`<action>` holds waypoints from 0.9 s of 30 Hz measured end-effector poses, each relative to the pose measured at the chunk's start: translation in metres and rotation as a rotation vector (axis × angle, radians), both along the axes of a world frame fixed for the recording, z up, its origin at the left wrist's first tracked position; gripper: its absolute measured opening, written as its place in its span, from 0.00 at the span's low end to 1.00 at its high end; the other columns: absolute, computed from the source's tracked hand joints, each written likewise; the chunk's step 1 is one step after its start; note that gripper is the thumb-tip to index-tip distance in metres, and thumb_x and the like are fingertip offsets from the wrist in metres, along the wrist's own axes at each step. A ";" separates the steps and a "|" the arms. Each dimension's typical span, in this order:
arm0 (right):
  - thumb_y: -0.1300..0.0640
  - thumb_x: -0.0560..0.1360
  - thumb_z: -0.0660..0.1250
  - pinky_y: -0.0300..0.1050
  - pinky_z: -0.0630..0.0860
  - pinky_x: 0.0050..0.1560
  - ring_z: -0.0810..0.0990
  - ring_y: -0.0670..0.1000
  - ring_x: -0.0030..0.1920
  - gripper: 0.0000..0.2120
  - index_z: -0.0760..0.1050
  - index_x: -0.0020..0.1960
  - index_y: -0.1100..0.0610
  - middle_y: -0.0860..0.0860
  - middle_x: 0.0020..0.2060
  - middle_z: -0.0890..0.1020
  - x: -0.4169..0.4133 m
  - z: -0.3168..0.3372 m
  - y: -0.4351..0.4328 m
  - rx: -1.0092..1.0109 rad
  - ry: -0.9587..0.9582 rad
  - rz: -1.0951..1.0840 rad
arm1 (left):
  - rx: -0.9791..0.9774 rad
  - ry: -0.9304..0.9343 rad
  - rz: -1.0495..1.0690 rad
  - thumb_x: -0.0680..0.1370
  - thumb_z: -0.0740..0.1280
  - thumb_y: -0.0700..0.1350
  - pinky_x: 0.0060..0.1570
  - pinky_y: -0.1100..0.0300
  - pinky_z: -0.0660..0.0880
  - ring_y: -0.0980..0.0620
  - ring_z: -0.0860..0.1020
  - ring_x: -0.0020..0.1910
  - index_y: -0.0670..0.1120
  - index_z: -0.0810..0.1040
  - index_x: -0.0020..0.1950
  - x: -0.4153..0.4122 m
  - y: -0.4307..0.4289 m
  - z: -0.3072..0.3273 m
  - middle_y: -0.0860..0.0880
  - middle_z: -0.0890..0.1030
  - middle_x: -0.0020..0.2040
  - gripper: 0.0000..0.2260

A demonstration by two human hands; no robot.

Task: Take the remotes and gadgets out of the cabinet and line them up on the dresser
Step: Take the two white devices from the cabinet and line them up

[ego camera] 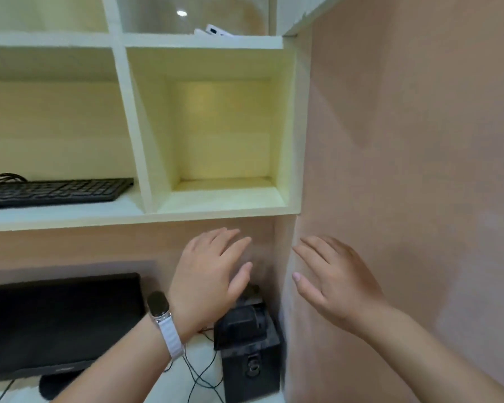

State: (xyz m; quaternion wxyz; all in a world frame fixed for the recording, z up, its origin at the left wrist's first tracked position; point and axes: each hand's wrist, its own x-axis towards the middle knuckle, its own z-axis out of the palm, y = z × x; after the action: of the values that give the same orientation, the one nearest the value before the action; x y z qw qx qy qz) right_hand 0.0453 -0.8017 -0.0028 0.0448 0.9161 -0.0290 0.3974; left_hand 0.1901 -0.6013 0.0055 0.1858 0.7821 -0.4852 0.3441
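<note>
A white remote [217, 32] lies in the top right compartment of the pale cabinet [204, 41], with another white gadget under it; only their near ends show. The square compartment below it holds nothing. My left hand [213, 271], with a watch on a white strap at the wrist, is raised below the cabinet's bottom shelf, fingers spread, holding nothing. My right hand [329, 280] is beside it to the right, in front of the pink wall, also open and holding nothing. Both hands are well below the remote.
A black keyboard [53, 191] lies on the shelf at the left. Below stand a black monitor [56, 324] and black speakers [249, 344] with loose cables on a white surface. A pink wall [413, 170] closes the right side.
</note>
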 end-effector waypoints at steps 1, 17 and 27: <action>0.46 0.75 0.62 0.51 0.75 0.56 0.78 0.58 0.56 0.23 0.79 0.62 0.60 0.56 0.58 0.81 0.005 0.011 -0.001 0.007 -0.019 0.025 | -0.009 -0.011 0.008 0.77 0.62 0.54 0.65 0.51 0.66 0.47 0.74 0.64 0.50 0.78 0.65 0.002 0.001 0.009 0.49 0.79 0.64 0.19; 0.45 0.76 0.60 0.54 0.76 0.55 0.78 0.60 0.59 0.24 0.78 0.63 0.60 0.58 0.60 0.80 0.084 0.216 0.030 -0.229 -0.334 0.167 | -0.344 -0.355 -0.118 0.76 0.64 0.52 0.55 0.47 0.75 0.44 0.77 0.59 0.45 0.80 0.63 0.068 0.000 0.218 0.46 0.80 0.60 0.19; 0.44 0.75 0.57 0.52 0.75 0.49 0.79 0.60 0.54 0.25 0.78 0.61 0.58 0.55 0.54 0.81 0.137 0.285 0.028 -0.286 -0.315 0.047 | 0.010 -0.162 -0.020 0.79 0.63 0.52 0.58 0.59 0.68 0.49 0.74 0.60 0.48 0.74 0.68 0.096 -0.026 0.353 0.48 0.77 0.64 0.19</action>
State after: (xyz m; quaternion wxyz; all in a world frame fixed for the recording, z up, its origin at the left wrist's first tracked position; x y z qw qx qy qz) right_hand 0.1823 -0.7732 0.2823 0.1600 0.8273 0.0424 0.5368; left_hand 0.2863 -0.6268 0.3582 0.1453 0.7477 -0.5081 0.4021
